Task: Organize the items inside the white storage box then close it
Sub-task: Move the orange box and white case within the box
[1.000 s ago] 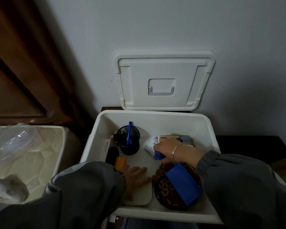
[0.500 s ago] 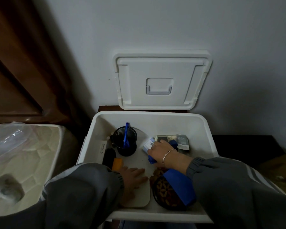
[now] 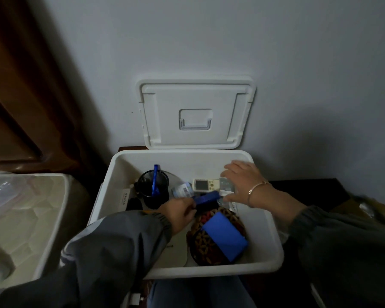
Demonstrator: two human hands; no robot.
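**Pale wall, open box: tidy the back corner**

Against the wall the lid (image 3: 196, 114) leans upright behind the white box (image 3: 209, 271). Left hand (image 3: 182, 213) pinches a blue case (image 3: 206, 197); right hand (image 3: 242, 183), fingers spread, rests on clear packets (image 3: 226, 187). Best to lay the case flat beside the remote (image 3: 206, 185), keeping packets pinned, so the lid can shut.

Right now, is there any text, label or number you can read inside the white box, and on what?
Nothing legible.
White slip, far left: dark vertical characters, too blurred.
Blue-and-white packet: printed label, too small.
White remote: markings too small.
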